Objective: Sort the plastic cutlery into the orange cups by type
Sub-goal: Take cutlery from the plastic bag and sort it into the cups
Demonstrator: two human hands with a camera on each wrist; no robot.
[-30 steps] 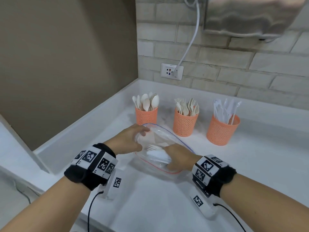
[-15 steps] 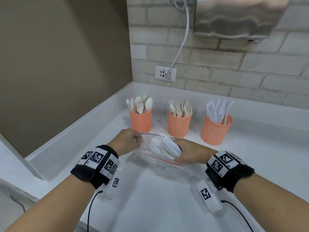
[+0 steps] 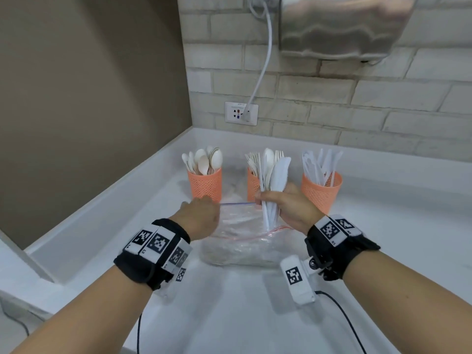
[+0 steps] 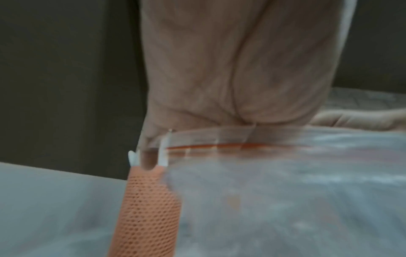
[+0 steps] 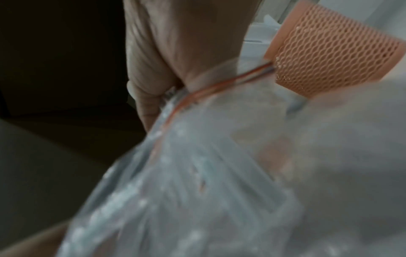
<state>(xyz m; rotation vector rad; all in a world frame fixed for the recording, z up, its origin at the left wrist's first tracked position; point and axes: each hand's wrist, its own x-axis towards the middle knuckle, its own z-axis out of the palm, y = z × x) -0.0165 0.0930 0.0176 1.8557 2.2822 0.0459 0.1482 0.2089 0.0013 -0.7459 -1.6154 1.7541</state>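
Observation:
Three orange mesh cups stand in a row on the white counter: the left cup (image 3: 205, 184) holds spoons, the middle cup (image 3: 252, 185) forks, the right cup (image 3: 322, 190) knives. My right hand (image 3: 286, 206) grips a bundle of white plastic cutlery (image 3: 273, 175) upright, its handles still dipping into the mouth of a clear zip bag (image 3: 237, 241). My left hand (image 3: 201, 213) pinches the bag's rim at the blue zip line. In the left wrist view the bag (image 4: 274, 182) fills the frame beside the spoon cup (image 4: 145, 208). The right wrist view is blurred, showing the bag (image 5: 197, 182) and a cup (image 5: 329, 50).
A brick wall with a socket (image 3: 240, 113) and a cable rises behind the cups, with a steel dryer (image 3: 339, 26) above. A brown side wall (image 3: 84, 98) bounds the counter on the left. Wrist cables trail over the counter's front edge.
My right hand has pulled the bundle of cutlery up out of the bag and turned it upright. The left hand has kept hold of the bag's rim.

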